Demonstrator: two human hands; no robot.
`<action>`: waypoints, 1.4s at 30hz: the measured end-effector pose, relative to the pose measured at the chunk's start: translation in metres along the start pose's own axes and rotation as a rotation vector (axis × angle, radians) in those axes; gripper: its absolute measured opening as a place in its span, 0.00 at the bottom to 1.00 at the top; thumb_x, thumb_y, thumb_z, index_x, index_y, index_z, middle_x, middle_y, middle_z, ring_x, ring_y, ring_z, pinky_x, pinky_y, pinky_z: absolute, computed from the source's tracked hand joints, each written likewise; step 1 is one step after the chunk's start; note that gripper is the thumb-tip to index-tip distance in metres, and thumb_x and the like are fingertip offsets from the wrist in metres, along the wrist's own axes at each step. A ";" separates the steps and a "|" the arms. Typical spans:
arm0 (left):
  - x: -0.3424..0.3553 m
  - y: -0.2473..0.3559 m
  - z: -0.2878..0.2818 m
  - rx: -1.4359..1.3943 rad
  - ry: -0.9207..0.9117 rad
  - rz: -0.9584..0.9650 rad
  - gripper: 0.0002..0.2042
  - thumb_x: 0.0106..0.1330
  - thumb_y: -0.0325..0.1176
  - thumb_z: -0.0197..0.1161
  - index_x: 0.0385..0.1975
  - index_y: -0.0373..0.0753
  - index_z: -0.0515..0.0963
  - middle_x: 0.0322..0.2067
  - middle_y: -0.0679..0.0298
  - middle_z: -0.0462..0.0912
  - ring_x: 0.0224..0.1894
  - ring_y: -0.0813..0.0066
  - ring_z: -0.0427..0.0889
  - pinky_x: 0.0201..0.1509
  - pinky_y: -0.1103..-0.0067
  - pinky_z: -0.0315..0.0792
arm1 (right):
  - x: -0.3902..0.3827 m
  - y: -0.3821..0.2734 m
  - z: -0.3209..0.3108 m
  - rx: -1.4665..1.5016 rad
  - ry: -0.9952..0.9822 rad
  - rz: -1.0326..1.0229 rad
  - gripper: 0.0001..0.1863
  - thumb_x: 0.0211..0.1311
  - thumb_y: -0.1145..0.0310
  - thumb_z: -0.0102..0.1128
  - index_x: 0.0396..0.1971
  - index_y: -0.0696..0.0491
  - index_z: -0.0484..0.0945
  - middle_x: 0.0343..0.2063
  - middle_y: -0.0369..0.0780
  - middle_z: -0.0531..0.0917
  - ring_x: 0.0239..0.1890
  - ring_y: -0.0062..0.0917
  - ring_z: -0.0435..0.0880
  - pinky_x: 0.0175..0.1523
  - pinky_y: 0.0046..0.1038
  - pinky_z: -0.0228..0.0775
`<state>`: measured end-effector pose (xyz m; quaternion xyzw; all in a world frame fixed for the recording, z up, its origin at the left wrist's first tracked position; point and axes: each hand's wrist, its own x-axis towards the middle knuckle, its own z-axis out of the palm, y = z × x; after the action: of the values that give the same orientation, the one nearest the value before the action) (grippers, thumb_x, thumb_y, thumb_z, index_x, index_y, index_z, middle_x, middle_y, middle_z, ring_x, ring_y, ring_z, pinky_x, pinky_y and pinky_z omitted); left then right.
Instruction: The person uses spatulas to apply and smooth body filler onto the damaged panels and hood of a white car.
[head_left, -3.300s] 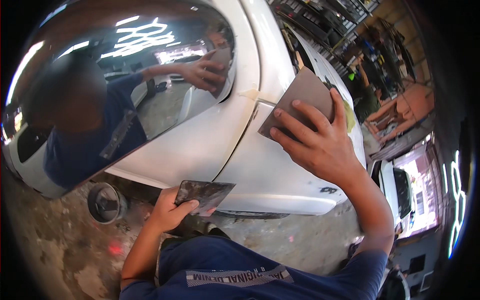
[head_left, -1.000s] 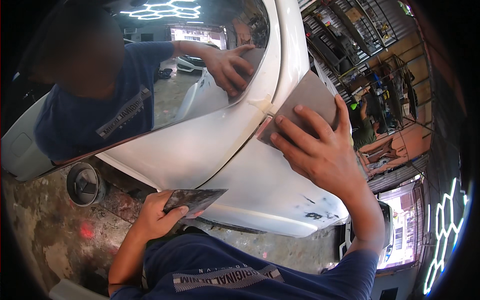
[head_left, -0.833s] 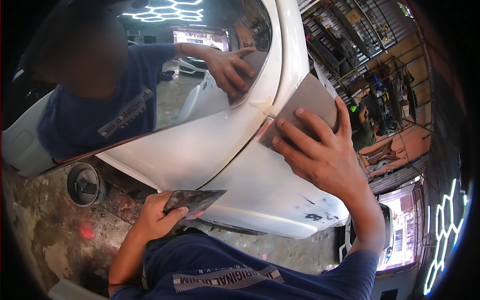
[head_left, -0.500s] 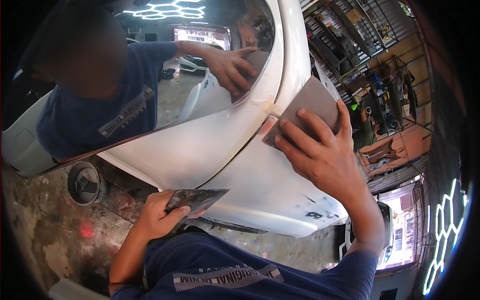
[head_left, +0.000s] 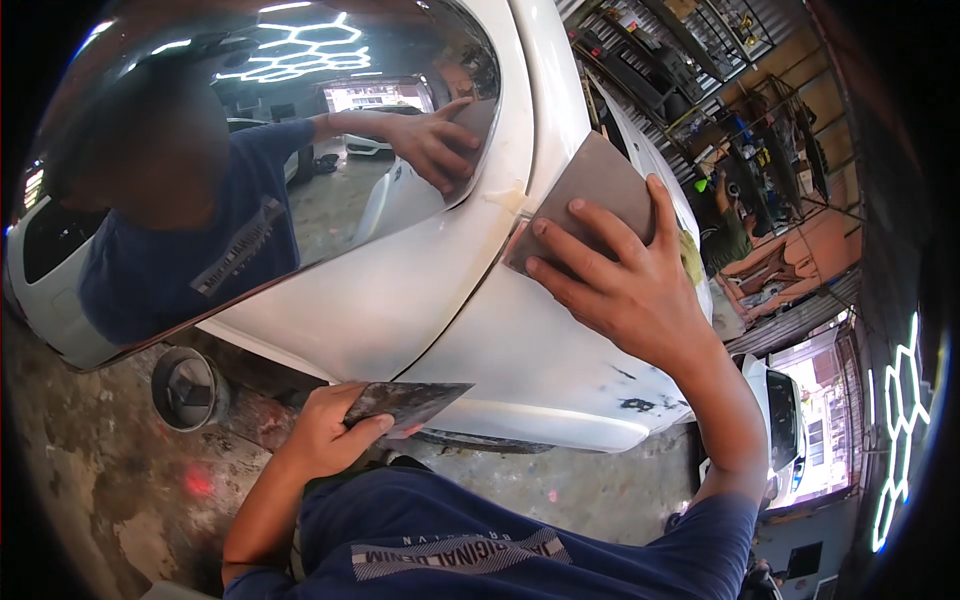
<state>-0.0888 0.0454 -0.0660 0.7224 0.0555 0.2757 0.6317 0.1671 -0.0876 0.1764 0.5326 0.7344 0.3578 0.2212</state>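
My right hand [head_left: 625, 275] lies with spread fingers on a brown-grey sheet of sandpaper [head_left: 600, 180], pressing it to the white car body [head_left: 560, 330] just right of a panel seam. Its thumb is hidden. A small reddish patch [head_left: 516, 238] peeks out at the sheet's left edge. Lower down, my left hand [head_left: 340, 430] pinches a thin, dark, smeared sheet [head_left: 410, 400] between thumb and fingers, in front of the bodywork; it looks like sandpaper, but I cannot be sure. Dark scuffs [head_left: 637, 404] mark the pale panel below my right hand.
The car's dark window [head_left: 350, 200] fills the upper left and mirrors a person and ceiling lights. On the stained floor [head_left: 130, 490] stands a round bucket [head_left: 190, 390]. Shelving with parts [head_left: 680, 60] lines the upper right. Another white car [head_left: 785, 420] is parked at right.
The whole view has shifted, so the car appears further left. The sheet under my right hand has slid slightly and covers more of the reddish patch. My left hand keeps its grip.
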 end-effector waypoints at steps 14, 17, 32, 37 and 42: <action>-0.003 -0.007 0.005 -0.078 0.021 -0.008 0.12 0.64 0.27 0.64 0.46 0.29 0.81 0.36 0.49 0.86 0.35 0.57 0.87 0.42 0.73 0.77 | 0.000 0.001 0.008 0.020 -0.024 -0.011 0.26 0.42 0.63 0.76 0.48 0.35 0.85 0.60 0.26 0.76 0.67 0.29 0.69 0.73 0.70 0.50; -0.005 -0.011 0.010 -0.144 0.000 -0.024 0.12 0.64 0.26 0.64 0.46 0.30 0.81 0.36 0.49 0.86 0.36 0.56 0.87 0.43 0.72 0.77 | -0.008 -0.002 0.001 0.037 -0.073 0.034 0.26 0.42 0.64 0.76 0.48 0.35 0.85 0.59 0.26 0.76 0.67 0.30 0.69 0.72 0.70 0.50; 0.027 -0.014 -0.021 -0.108 -0.148 -0.102 0.10 0.64 0.24 0.63 0.44 0.30 0.81 0.45 0.56 0.83 0.44 0.71 0.80 0.53 0.74 0.73 | -0.164 -0.154 0.008 2.013 1.839 0.790 0.39 0.73 0.45 0.49 0.77 0.47 0.54 0.75 0.47 0.58 0.76 0.50 0.58 0.70 0.73 0.50; 0.058 -0.013 -0.032 -0.112 -0.084 0.056 0.11 0.60 0.26 0.62 0.42 0.31 0.82 0.61 0.55 0.74 0.62 0.62 0.69 0.65 0.69 0.64 | -0.170 -0.179 -0.007 1.793 1.606 1.426 0.35 0.72 0.65 0.54 0.76 0.51 0.56 0.74 0.45 0.62 0.75 0.45 0.62 0.71 0.69 0.55; 0.066 -0.024 -0.037 -0.109 -0.096 0.146 0.14 0.58 0.27 0.63 0.44 0.32 0.82 0.60 0.58 0.74 0.57 0.65 0.67 0.64 0.73 0.61 | -0.096 -0.165 -0.019 1.372 0.839 1.533 0.24 0.65 0.76 0.61 0.61 0.64 0.72 0.50 0.47 0.84 0.44 0.31 0.88 0.49 0.26 0.78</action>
<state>-0.0443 0.1112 -0.0652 0.7016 -0.0427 0.2887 0.6501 0.0834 -0.2122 0.0576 0.6920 0.2694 0.0694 -0.6662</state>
